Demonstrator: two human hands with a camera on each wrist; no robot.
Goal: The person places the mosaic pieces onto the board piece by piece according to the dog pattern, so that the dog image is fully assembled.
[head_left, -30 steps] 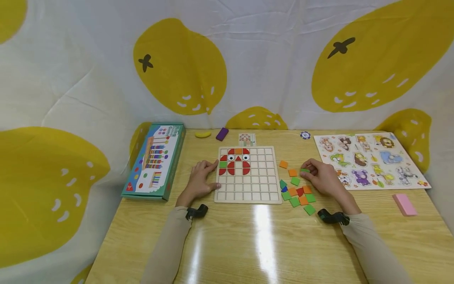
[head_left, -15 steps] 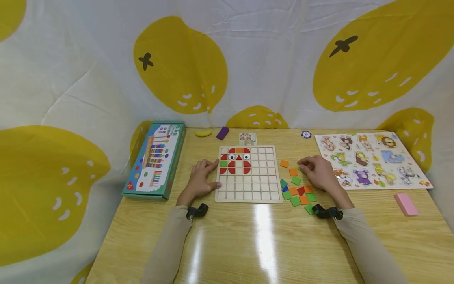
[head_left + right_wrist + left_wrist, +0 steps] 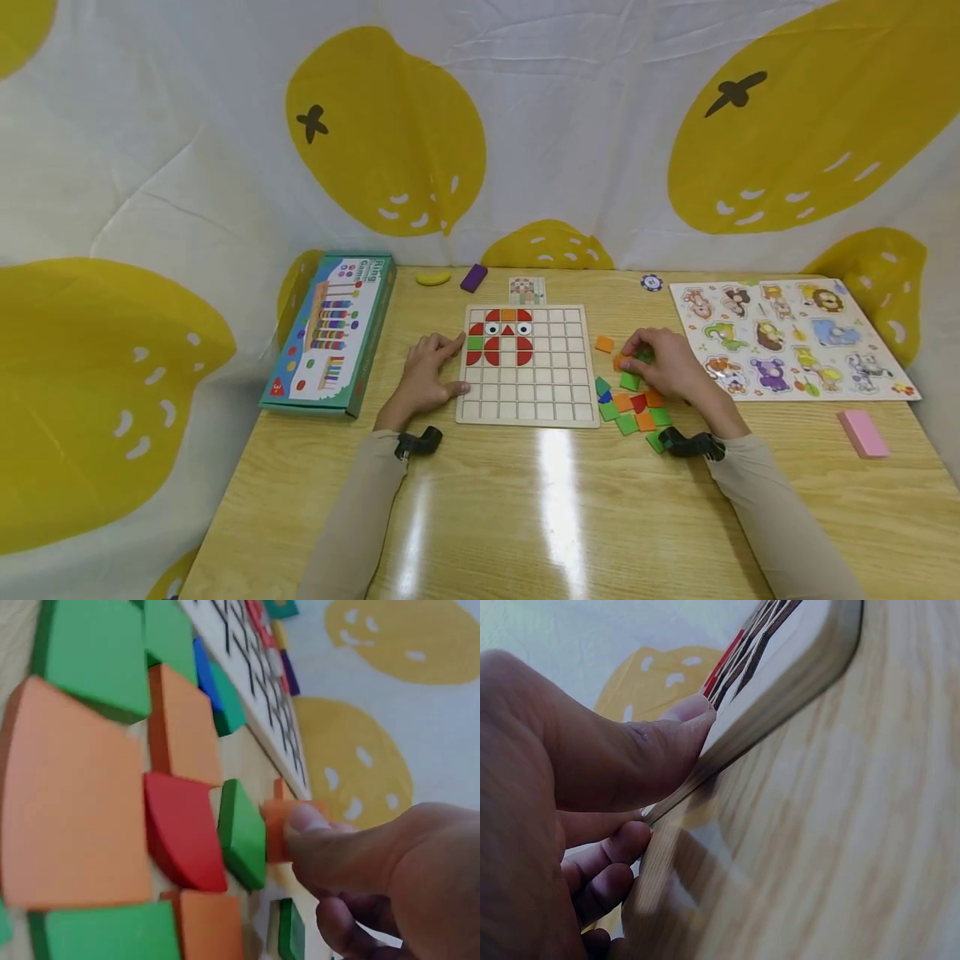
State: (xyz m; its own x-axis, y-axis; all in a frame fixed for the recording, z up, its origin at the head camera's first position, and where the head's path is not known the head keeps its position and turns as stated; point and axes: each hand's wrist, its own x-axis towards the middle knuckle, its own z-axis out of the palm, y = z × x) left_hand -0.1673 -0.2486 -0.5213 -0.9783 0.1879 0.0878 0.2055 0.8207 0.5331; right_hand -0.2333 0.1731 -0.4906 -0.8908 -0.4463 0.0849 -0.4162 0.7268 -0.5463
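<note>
My left hand (image 3: pixel 424 375) rests at the left edge of the wooden grid board (image 3: pixel 555 368), thumb and index finger spread apart along it. In the left wrist view the thumb (image 3: pixel 641 754) touches the board's rim, with the other fingers lower down. Red, orange and green pieces and two eye tiles form a pattern at the board's upper left. To the right of the board, my right hand (image 3: pixel 669 363) pinches an orange square tile (image 3: pixel 277 831). A green tile (image 3: pixel 291 930) shows beneath its fingers. Loose green, orange, red and blue pieces (image 3: pixel 627 423) lie nearby.
A picture card (image 3: pixel 527 291) lies behind the board, near a purple block (image 3: pixel 474 278) and a toy banana (image 3: pixel 433 278). At left is a game box (image 3: pixel 326 333). An animal puzzle (image 3: pixel 791 337), poker chip (image 3: pixel 652 283) and pink block (image 3: pixel 862 433) are at right.
My right hand has moved a little left; it held a green tile a second ago and now pinches an orange one. My left hand has stayed at the board's edge.
</note>
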